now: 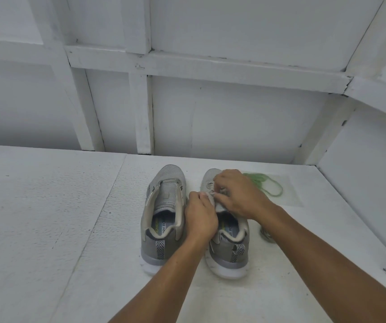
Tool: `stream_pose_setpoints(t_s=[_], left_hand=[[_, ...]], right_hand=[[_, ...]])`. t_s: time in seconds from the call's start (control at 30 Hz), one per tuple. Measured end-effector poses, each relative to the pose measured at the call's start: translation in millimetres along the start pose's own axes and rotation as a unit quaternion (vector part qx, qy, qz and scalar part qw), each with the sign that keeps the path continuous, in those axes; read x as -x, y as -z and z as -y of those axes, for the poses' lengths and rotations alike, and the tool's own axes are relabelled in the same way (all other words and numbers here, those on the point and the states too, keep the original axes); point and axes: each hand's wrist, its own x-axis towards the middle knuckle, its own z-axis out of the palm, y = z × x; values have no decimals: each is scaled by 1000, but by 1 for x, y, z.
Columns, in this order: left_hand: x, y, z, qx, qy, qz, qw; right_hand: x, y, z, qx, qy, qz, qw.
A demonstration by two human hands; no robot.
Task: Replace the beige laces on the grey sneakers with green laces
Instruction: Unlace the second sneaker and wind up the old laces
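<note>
Pinching the tongue (211, 198) of the right sneaker (228, 251) are the left hand (200, 217) fingers; right hand (239, 194) fingers curl at its eyelets, hold not discernible; green laces (267, 185) lie beyond on the desk (47, 206)

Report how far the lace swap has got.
Done: the left sneaker shows no lace. In hand: the left hand grips the right sneaker at its tongue while the right hand picks at its eyelets. Left: the green laces lie unused behind that hand; neither shoe has green threaded yet.
</note>
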Motion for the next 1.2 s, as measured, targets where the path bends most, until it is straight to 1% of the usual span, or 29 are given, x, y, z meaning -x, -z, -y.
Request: stream_pose_setpoints(t_s=[0.07, 0.1, 0.23, 0.43, 0.53, 0.63, 0.7, 0.87, 1.03, 1.07, 1.1, 1.17, 1.2], left_hand=[[0, 0, 0, -5, -1, -2, 1000], [-1, -1, 1, -3, -1, -6, 1000], [-3, -2, 2, -4, 8, -5, 1000], [-2, -1, 1, -12, 11, 0, 1000], [-2, -1, 1, -7, 12, -2, 1000], [-2, -1, 2, -10, 13, -5, 1000], [-1, -1, 1, -10, 12, -3, 1000], [-2, -2, 1, -17, 13, -3, 1000], [-1, 1, -2, -21, 3, 7, 1000], [-2, 2, -5, -24, -7, 10, 1000], [-4, 2, -7, -31, -22, 15, 999], [-10, 2, -14, -64, -42, 41, 996], [-13, 2, -17, -87, -46, 64, 993]], right_hand=[[0, 4, -4, -13, -4, 10, 1000], [0, 8, -7, -22, -15, 2, 1000], [-1, 26, -26, -54, -86, -80, 992], [1, 45, -55, -64, -160, -145, 974], [2, 52, -67, -67, -196, -201, 957], [3, 64, -74, -100, -239, -272, 927], [4, 71, -74, -115, -251, -293, 915], [4, 65, -67, -129, -257, -262, 921], [8, 47, -55, -138, -258, -211, 933], [8, 43, -54, -136, -261, -184, 938], [8, 40, -56, -125, -268, -138, 945], [10, 36, -57, -65, -289, -7, 955], [12, 35, -56, -36, -290, 45, 955]])
